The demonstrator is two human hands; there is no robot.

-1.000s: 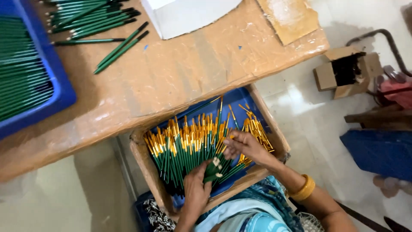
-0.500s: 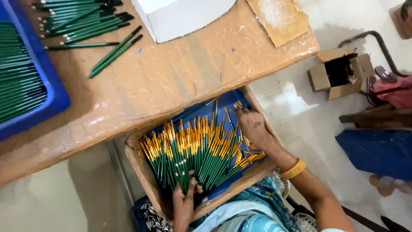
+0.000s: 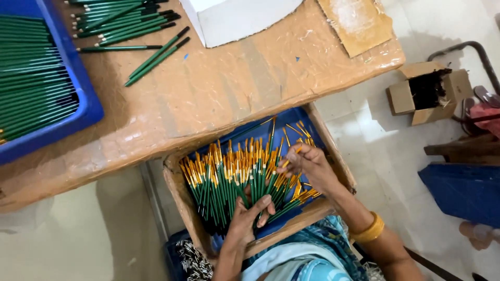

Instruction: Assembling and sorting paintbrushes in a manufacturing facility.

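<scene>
Below us a pale tiled floor (image 3: 385, 156) runs under a wooden table (image 3: 219, 99) wrapped in clear film, and on our lap sits a shallow wooden tray (image 3: 179, 195) lined in blue. It is packed with green pencils with gold ferrules (image 3: 224, 179), fanned side by side with the gold ends pointing away from us, toward the table's edge.

Our left hand (image 3: 247, 218) reaches up from the near rim of the tray, palm on the lower ends of the pencils; its fingers curl around a small bunch of them, grasping loosely rather than clenched. Our right hand (image 3: 307, 166) lies over the right part of the fan, fingers bent and pinching a few pencils near their gold ends. A yellow bangle (image 3: 369, 230) sits on that wrist. The two hands are near each other but apart, both in touch with the same layer of pencils.

Under the tray, at the bottom edge, we see light blue patterned cloth (image 3: 307, 257) and a heap of small silvery metal pieces (image 3: 194, 259) in a dark blue container.

On the table, a blue plastic crate (image 3: 86, 99) at the left holds rows of plain green sticks, and loose green sticks with dark tips (image 3: 133, 28) lie beside it. A white box (image 3: 234, 18) stands at the far edge, with a piece of brown cardboard (image 3: 357, 23) at the right corner.

Off to the right on the floor stands an open cardboard box (image 3: 424, 92) with dark contents, and farther right a blue cloth-covered shape (image 3: 466, 190).
</scene>
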